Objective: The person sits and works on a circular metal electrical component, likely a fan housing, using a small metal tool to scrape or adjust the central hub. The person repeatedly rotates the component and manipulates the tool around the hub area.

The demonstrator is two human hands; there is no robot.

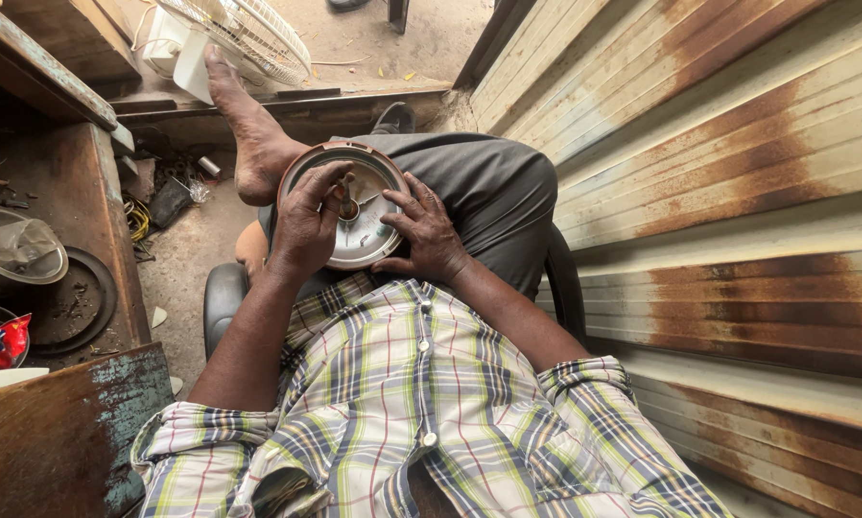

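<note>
A round metal pan-like part [364, 247] with a rusty rim and a raised centre rests on my lap, tilted toward me. My left hand [306, 223] lies over its left side, fingers curled on a small piece near the centre hub [350, 207]. My right hand [425, 233] presses flat on the right rim, fingers spread, steadying the part. I sit in a chair in a plaid shirt and grey trousers, with my bare foot [246, 129] stretched out ahead.
A rusted corrugated metal wall [738, 192] fills the right side. On the left stands a worn wooden bench [76, 192] with a steel bowl [13, 251], a dark round plate [78, 302] and a red packet [2, 342]. A white fan [234, 34] lies ahead on the floor.
</note>
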